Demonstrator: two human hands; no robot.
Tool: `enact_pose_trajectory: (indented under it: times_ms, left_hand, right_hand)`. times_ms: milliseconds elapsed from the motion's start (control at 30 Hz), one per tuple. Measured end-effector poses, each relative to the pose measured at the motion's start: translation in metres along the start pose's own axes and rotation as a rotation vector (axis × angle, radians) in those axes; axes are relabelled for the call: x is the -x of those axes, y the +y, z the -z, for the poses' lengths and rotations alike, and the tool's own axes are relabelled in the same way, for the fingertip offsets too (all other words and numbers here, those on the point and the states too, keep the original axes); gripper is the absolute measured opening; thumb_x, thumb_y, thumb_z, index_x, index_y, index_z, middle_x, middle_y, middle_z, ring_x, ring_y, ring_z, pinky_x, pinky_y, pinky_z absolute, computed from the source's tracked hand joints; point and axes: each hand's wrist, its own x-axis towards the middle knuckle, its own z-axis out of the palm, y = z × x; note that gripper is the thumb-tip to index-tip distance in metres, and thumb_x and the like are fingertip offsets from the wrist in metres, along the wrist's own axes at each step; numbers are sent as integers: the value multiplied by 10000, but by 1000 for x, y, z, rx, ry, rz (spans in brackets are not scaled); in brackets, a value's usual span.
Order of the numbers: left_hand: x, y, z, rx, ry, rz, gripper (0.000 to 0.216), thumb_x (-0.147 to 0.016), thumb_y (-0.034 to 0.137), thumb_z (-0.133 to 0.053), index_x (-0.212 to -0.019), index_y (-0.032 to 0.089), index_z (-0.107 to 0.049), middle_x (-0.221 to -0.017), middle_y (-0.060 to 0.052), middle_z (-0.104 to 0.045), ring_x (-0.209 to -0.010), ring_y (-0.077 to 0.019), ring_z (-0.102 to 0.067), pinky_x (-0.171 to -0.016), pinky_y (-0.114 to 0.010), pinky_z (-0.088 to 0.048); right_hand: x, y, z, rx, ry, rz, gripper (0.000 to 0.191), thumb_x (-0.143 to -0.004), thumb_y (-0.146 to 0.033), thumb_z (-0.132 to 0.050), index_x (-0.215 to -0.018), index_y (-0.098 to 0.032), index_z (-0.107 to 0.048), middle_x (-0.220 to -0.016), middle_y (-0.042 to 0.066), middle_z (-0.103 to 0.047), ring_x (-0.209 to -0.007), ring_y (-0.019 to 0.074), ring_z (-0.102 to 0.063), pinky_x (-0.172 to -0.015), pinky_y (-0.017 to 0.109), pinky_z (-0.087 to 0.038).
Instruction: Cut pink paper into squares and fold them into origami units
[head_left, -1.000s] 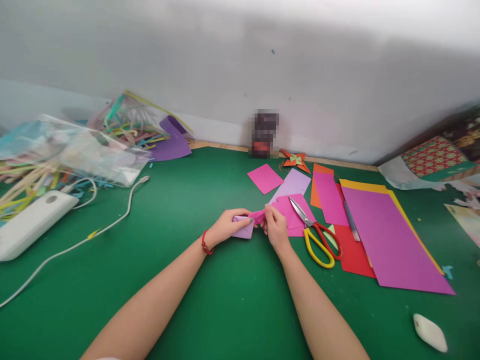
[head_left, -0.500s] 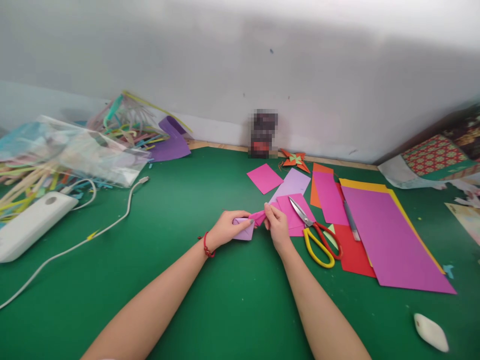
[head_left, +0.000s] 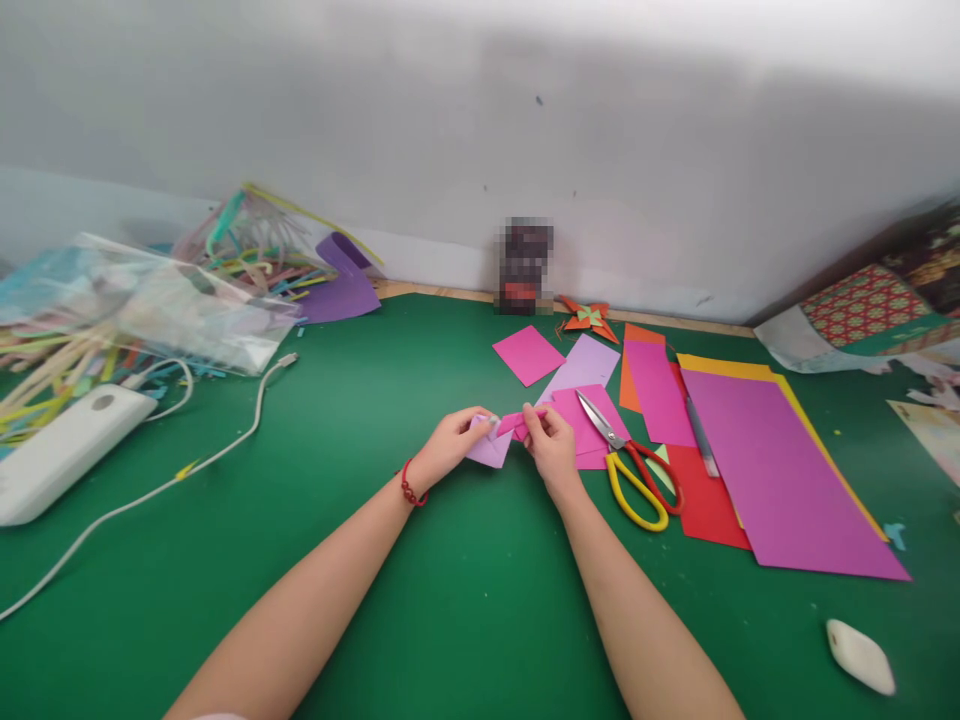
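Observation:
My left hand [head_left: 454, 443] pinches a folded lilac paper piece [head_left: 490, 447] between thumb and fingers, over the middle of the table. My right hand [head_left: 551, 446] is closed on a narrow folded pink paper piece [head_left: 514, 427], whose left end meets the lilac one; whether they are joined I cannot tell. Scissors [head_left: 624, 447] with one yellow and one red handle lie just right of my right hand, blades shut, resting partly on pink paper sheets [head_left: 592, 405]. A flat lilac paper sheet [head_left: 583, 368] and a pink paper square [head_left: 529, 355] lie behind my hands.
Purple sheets [head_left: 787, 480], red paper [head_left: 705, 500] and a pen [head_left: 702, 437] lie to the right. A white case [head_left: 860, 656] sits front right. On the left are a power strip [head_left: 75, 450], a white cable [head_left: 187, 472] and a plastic bag [head_left: 187, 300] among paper strips. An orange pinwheel shape [head_left: 589, 318] lies near the wall.
My left hand has turned the lilac piece so that it tilts and shows more of its face. The pink piece now sits against its upper right edge. The scissors have not moved.

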Motion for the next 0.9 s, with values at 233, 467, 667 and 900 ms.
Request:
enact_pose_trajectory:
  times_ms: [233, 467, 667, 900]
  left_hand:
    - [3, 2, -2, 264, -113, 74, 397, -708, 515, -574, -790, 128, -547, -639, -55, -665, -563, -159, -611, -587, -269, -471]
    - [6, 4, 1, 330, -148, 84, 419, -677, 528, -608, -785, 131, -527, -609, -51, -668, -518, -153, -619, -544, -259, -482]
    - [5, 3, 4, 341, -206, 89, 399, -711, 522, -574, -785, 141, -481, -556, -38, -648, -395, -127, -571, -419, -222, -444]
    - [9, 0, -3, 201, -74, 28, 381, -722, 526, -554, -759, 153, -486, -559, -4, -623, -429, -114, -568, -432, -221, -463]
  right_hand:
    - [-2, -1, 0, -81, -72, -114, 417, -622, -592, -613, -664, -183, -543, -352, -90, -384, -290, 62, -296, -290, 199, -188]
    - [-2, -3, 5, -107, -168, -111, 391, -633, -569, -618, -675, -183, -567, -363, -85, -393, -305, 53, -289, -308, 195, -185]
    - [1, -1, 8, -33, -218, -40, 356, -676, -533, -598, -723, -180, -607, -393, -65, -440, -318, 63, -323, -317, 205, -209]
    - [1, -3, 12, 73, -220, 41, 277, -707, -461, -597, -703, -185, -618, -423, -56, -459, -344, 73, -364, -328, 210, -251]
